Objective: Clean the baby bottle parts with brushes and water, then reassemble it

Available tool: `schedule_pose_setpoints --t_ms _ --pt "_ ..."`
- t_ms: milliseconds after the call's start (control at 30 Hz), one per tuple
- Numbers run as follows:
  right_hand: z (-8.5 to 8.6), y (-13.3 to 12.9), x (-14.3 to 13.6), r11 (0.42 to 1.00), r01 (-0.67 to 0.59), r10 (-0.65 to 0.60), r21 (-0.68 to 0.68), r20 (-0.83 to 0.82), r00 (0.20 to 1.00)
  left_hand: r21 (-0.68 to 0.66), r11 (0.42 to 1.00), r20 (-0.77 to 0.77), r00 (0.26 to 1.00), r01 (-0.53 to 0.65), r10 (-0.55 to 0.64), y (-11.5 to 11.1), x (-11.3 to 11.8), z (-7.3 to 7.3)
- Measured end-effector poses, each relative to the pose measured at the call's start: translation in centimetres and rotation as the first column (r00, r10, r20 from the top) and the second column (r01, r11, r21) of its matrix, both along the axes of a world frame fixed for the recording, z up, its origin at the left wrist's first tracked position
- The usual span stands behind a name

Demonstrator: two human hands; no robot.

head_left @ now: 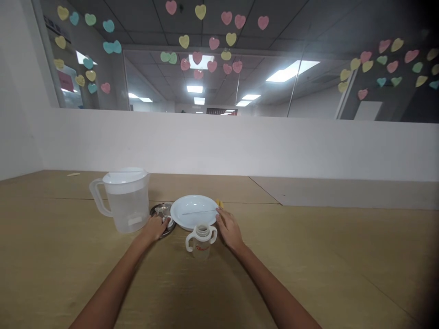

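- The left hand (156, 227) reaches over a metal dish (167, 234), fingers bent at a white bottle part (168, 222); from here I can't tell whether its grip has closed on it.
- Beside that part, further into the dish, sits a clear, rounded piece (167, 208).
- The right hand (229, 227) is at the right rim of a white plate (188, 201), fingertips meeting the end of a thin rod (199, 212) that lies across it (whether the grip pinches that rod, I can't make out).
- A small yellow thing (220, 203) peeks out just behind those fingertips.
- The two-handled bottle (201, 248) stands upright and uncapped between the hands, nearer the surface's (308, 256) front edge than the plate is.
- Left of the dish, toward the surface's far left corner, a lidded, see-through pitcher (126, 205) stands with its handle pointing left.
- A pale sliver (73, 174) lies by the far edge, near that corner.
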State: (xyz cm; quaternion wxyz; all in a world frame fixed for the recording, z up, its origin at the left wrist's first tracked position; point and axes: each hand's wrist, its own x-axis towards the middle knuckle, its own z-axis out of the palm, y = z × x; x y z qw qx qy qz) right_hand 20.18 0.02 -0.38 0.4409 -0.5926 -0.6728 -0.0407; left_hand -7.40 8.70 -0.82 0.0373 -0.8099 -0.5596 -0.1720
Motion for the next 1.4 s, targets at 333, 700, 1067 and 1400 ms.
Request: schedule_pose_setpoints --t_ms 333,700,1067,1400 --pt "2.0 -1.4 -1.6 0.995 0.070 -0.070 0.071 -0.014 0.997 0.024 0.995 -0.049 0.994 -0.100 0.101 -1.2 0.9 2.3" --pt "7.7 1.8 -1.9 0.976 0.156 -0.124 0.152 -0.201 0.972 0.380 0.915 0.329 0.944 -0.136 0.004 -2.3 1.0 4.4" --pt "15.4 -1.0 -4.4 0.820 -0.027 0.281 0.572 -0.362 0.889 0.736 0.673 0.359 0.804 0.067 -0.473 -4.8 3.8 4.1" --pt "17.8 -8.0 -6.7 0.579 -0.139 0.275 0.804 -0.032 0.961 0.679 0.701 0.308 0.782 0.217 -0.541 -5.4 5.1 2.2"
